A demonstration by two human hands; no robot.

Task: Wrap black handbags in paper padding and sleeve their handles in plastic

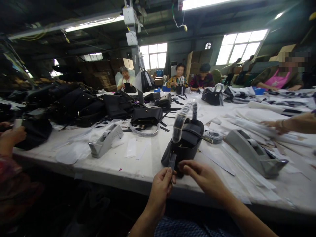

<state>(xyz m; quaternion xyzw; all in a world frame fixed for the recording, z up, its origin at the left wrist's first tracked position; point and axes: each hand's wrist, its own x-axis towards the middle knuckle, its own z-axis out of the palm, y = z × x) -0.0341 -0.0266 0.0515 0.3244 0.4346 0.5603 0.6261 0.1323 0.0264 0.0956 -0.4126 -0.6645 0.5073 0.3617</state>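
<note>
A black handbag stands on the white table right in front of me, its handle wrapped in clear plastic. My left hand is closed in a pinch on a small clear strip at the bag's near end. My right hand is beside it, fingers curled toward the same spot and touching the bag's lower edge; what it holds, if anything, I cannot make out.
Grey tape dispensers sit left and right. A tape roll lies behind the bag. Black bags pile up at the far left. Other people's hands reach in from the left and right. Several people sit across the table.
</note>
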